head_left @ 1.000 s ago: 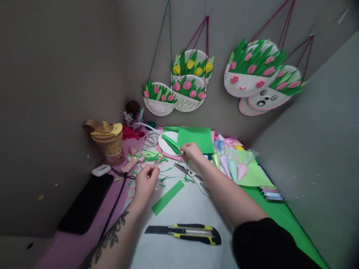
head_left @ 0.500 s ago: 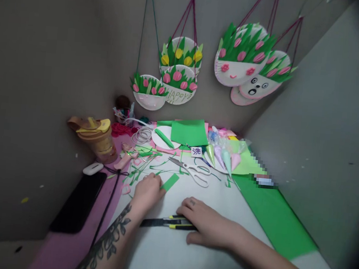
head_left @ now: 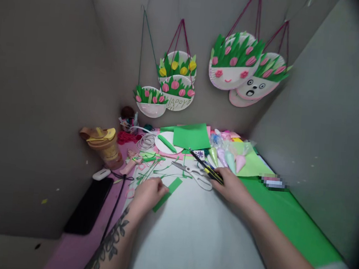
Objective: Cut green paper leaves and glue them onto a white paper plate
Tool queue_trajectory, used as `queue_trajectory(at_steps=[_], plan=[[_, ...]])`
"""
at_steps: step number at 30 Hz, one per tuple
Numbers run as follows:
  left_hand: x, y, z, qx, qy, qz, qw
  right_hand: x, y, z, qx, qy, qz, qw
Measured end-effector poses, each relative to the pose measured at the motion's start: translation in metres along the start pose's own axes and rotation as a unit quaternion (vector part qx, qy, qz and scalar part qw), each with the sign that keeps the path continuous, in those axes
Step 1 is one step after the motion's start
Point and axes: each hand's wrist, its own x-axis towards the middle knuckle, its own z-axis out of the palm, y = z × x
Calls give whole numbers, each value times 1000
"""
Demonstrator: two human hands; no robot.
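Right hand (head_left: 233, 187): we have its fingers closed round the handle of the cutter (head_left: 209, 169), above the table by the scissors (head_left: 200, 179).
Left hand (head_left: 150, 194): our fingers are curled in, thumb at the green strip (head_left: 172, 191); we cannot tell whether they pinch anything.
Green strip: it lies flat on the white tabletop (head_left: 201, 245), unfolded and with no shaping that we can see.
Already done: we see a narrow green piece (head_left: 166, 143) on the white plate (head_left: 162, 147), scraps (head_left: 148, 159) around, and decorated plates (head_left: 152, 110) hanging on the wall.
Still undone: we judge this strip's shaping.
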Motion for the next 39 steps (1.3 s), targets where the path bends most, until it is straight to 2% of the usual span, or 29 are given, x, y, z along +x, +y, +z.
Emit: queue_trajectory(at_steps=[3, 5, 7, 9, 11, 14, 17, 20, 24, 29, 31, 33, 37, 39], plan=[[-10, 20, 8, 68, -12, 11, 998, 9, 2, 19, -118, 40, 54, 991], [-14, 30, 11, 76, -31, 13, 997, 9, 0, 29, -158, 49, 55, 985], [-15, 34, 12, 64, -51, 8, 997, 5, -5, 35, -161, 86, 33, 983], [-14, 33, 10, 45, -69, 3, 997, -2, -15, 41, -128, 140, -35, 981], [-12, 31, 8, 26, -79, 1, 997, -11, -30, 47, -67, 167, -158, 971], [-11, 27, 8, 7, -77, 12, 997, -26, -54, 56, -4, 109, -318, 942], [-9, 24, 12, -10, -59, 47, 997, -34, -68, 64, 15, 73, -375, 924], [-8, 22, 15, -56, -22, 84, 995, -36, -68, 68, 11, 121, -386, 914], [-4, 19, 18, -172, 21, 84, 981, -37, -65, 70, -5, 206, -381, 901], [-2, 17, 21, -282, -57, 118, 950, -38, -64, 65, 10, 253, -364, 896], [-3, 17, 22, -279, -65, 121, 951, -37, -64, 63, 23, 257, -368, 894], [-4, 18, 22, -259, -47, 122, 957, -36, -63, 62, 16, 247, -364, 898], [-7, 21, 19, -154, 28, 151, 976, -31, -60, 68, -41, 189, -342, 920], [-7, 22, 20, -88, 35, 168, 981, -29, -59, 72, -59, 152, -324, 932]])
